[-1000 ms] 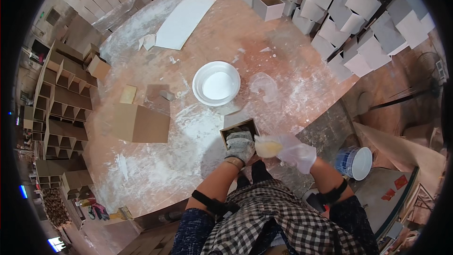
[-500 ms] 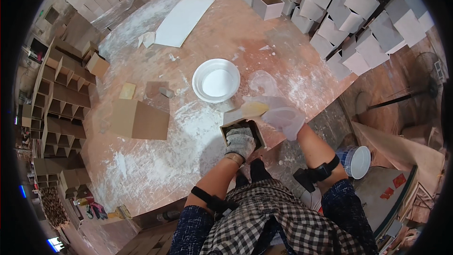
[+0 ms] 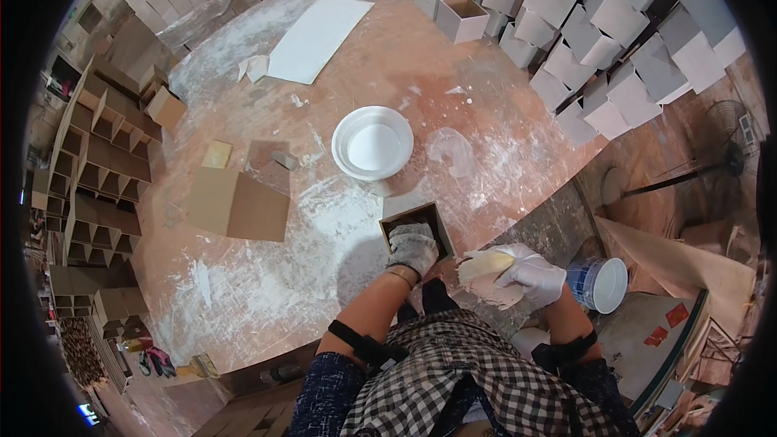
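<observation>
Small open wooden box at near tabletop edge, gripped by gloved left hand; rigid, light, best held by walls. Pale sponge clasped in gloved right hand; soft, likely wet.

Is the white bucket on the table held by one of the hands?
No, the white bucket stands alone; the left hand grips the small box.

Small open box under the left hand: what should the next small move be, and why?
Probably bring the right hand and its brush back over the small open box. The left hand grips that box at the table edge, while the brush sits off to its right, away from the white bucket.
</observation>
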A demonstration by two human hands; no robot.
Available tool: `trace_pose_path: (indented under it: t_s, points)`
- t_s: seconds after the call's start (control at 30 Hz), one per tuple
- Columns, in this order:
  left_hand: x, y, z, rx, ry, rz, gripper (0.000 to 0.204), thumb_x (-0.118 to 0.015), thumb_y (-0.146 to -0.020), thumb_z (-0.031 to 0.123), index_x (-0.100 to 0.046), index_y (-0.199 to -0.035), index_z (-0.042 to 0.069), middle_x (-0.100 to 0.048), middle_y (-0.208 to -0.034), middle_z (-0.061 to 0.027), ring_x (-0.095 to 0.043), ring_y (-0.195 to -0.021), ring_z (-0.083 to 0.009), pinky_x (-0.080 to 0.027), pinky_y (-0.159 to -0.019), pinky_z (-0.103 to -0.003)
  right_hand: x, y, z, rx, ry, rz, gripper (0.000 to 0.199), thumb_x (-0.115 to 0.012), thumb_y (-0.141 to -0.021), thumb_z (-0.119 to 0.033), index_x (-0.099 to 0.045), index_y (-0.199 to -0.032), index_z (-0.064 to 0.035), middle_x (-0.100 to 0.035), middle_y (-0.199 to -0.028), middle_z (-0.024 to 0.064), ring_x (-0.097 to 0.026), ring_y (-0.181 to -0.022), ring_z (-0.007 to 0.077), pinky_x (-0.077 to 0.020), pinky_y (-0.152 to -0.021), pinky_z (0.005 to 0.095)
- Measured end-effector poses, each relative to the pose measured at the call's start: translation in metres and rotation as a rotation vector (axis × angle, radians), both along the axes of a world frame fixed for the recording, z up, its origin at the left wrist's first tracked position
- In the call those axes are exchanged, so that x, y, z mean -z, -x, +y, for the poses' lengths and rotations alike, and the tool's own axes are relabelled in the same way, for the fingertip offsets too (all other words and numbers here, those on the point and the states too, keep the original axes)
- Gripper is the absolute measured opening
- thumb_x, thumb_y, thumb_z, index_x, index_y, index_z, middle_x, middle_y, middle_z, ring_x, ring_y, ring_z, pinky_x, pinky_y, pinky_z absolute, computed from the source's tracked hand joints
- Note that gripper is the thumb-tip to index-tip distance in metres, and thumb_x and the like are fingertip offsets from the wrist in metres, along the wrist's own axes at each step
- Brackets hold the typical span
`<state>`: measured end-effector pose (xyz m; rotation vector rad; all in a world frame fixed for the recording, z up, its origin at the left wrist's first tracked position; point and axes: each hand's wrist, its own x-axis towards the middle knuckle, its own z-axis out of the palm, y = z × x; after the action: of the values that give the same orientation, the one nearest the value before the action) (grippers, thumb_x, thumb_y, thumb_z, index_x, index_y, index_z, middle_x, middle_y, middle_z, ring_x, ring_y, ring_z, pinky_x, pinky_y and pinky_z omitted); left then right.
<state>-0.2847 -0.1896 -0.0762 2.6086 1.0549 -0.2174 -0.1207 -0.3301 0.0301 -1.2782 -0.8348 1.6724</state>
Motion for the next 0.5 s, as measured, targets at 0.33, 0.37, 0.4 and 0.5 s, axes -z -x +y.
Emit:
trace_pose_path:
  t_s: [0.33, 0.37, 0.4, 0.5]
  points:
    - [0.028, 0.003, -0.002, -0.017, -0.151, 0.052, 0.027, -0.058, -0.072, 0.03, -0.065, -0.082, 0.006, -0.065, -0.077, -0.0144, -0.063, -0.072, -0.0321, -0.046, -0.059, -0.046, 0.029, -0.006, 0.085, 0.181, -0.041, -0.336, 0.028, -0.062, -0.078, -0.014, -0.06, -0.104, -0.0036, -0.064, -0.102, 0.0113, -0.061, -0.093, 0.0249, -0.0489, -0.077, 0.0328]
    - [0.023, -0.008, -0.005, 0.022, -0.151, 0.012, 0.027, -0.058, -0.072, 0.03, -0.065, -0.081, 0.006, -0.064, -0.077, -0.0144, -0.063, -0.072, -0.0319, -0.046, -0.059, -0.047, 0.018, -0.005, 0.092, 0.213, -0.038, -0.359, 0.028, -0.062, -0.078, -0.014, -0.06, -0.104, -0.0036, -0.064, -0.102, 0.0113, -0.061, -0.093, 0.0249, -0.0489, -0.077, 0.0328]
    - [0.024, -0.001, -0.004, 0.011, -0.156, 0.013, 0.026, -0.057, -0.073, 0.03, -0.065, -0.081, 0.006, -0.064, -0.076, -0.0143, -0.063, -0.071, -0.0317, -0.046, -0.06, -0.047, 0.02, 0.006, 0.107, 0.124, -0.287, -0.538, 0.031, -0.062, -0.077, -0.015, -0.059, -0.106, -0.0032, -0.064, -0.1, 0.0106, -0.062, -0.09, 0.0242, -0.0487, -0.076, 0.033]
    - [0.017, 0.001, -0.001, 0.006, -0.087, 0.009, 0.026, -0.057, -0.073, 0.03, -0.064, -0.08, 0.006, -0.064, -0.076, -0.014, -0.063, -0.071, -0.0313, -0.046, -0.06, -0.046, -0.002, 0.015, 0.106, -0.086, -0.304, -0.861, 0.035, -0.061, -0.077, -0.013, -0.058, -0.111, -0.0024, -0.064, -0.101, 0.0106, -0.061, -0.09, 0.0217, -0.0475, -0.078, 0.0324]
